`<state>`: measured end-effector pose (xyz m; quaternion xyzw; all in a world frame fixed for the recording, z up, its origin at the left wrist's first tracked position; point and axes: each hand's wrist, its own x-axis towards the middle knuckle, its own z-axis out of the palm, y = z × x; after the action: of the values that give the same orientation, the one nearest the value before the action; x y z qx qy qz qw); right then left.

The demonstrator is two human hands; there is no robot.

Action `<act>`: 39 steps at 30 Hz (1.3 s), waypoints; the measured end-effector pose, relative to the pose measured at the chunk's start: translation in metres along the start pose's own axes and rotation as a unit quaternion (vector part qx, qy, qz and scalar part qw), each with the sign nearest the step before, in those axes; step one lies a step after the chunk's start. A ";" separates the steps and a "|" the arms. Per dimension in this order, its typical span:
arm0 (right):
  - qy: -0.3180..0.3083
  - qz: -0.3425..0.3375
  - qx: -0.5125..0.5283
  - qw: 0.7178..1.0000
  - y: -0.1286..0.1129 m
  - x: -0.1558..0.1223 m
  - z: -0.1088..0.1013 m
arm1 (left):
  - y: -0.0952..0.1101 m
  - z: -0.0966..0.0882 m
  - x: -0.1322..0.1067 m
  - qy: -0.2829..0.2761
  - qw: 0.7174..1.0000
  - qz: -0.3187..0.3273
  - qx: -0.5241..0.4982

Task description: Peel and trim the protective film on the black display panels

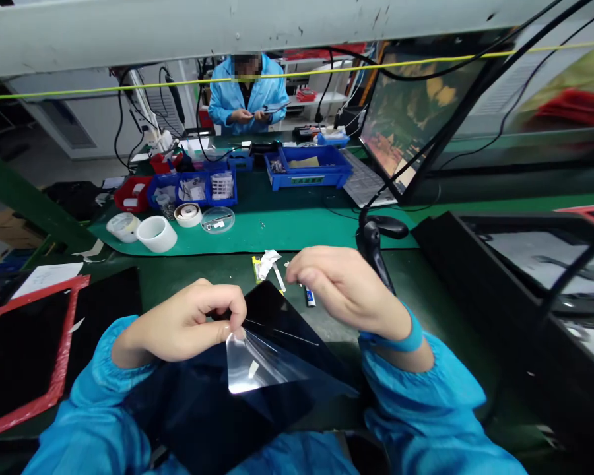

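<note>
My left hand [198, 320] pinches the lifted corner of a clear protective film [264, 369], thumb against forefinger. The film curls back over a glossy black panel [277, 316], which lies in front of me with one corner pointing away. A small white tab shows on the film. My right hand [341, 287] is raised over the panel's far right side, apart from the film, its fingers curled together. Whatever lies between those fingertips, if anything, is hidden. Just beyond the panel are a crumpled white tissue [268, 264] and a small blue-and-white tube [310, 297].
White tape rolls [157, 234] and a round clear dish [218, 220] stand on the green mat [297, 224]. Blue parts bins [309, 168] sit behind. A red-edged black panel [24, 356] lies left, a black case [515, 310] right. Across the bench, a person [247, 92] holds a flat object.
</note>
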<state>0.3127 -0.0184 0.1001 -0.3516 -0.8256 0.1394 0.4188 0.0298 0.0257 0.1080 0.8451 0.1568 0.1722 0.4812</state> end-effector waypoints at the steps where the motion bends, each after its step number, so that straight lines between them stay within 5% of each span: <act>1: 0.024 0.012 0.012 1.000 0.001 -0.001 -0.002 | 0.001 -0.001 0.000 0.005 1.000 0.004 -0.005; 5: 0.069 0.051 0.068 0.994 0.001 -0.003 -0.005 | 0.004 -0.002 0.001 0.029 0.999 0.003 -0.019; 16: 0.045 0.057 0.067 0.995 -0.010 0.002 -0.006 | 0.009 -0.002 0.002 0.049 0.999 -0.015 -0.012; 27: -0.074 -0.068 0.085 0.991 -0.007 0.000 -0.006 | 0.009 -0.005 -0.001 0.065 0.997 -0.027 -0.016; 34: -0.112 -0.073 0.094 0.987 -0.012 -0.005 -0.029 | 0.006 -0.010 -0.005 0.093 0.994 -0.041 -0.040; 39: -0.132 -0.054 0.081 0.986 -0.014 -0.006 -0.025 | 0.003 -0.010 -0.004 0.081 0.994 -0.064 -0.047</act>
<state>0.3287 -0.0342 0.1192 -0.2502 -0.8773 0.2285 0.3399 0.0224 0.0297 0.1147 0.7930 0.2408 0.2160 0.5163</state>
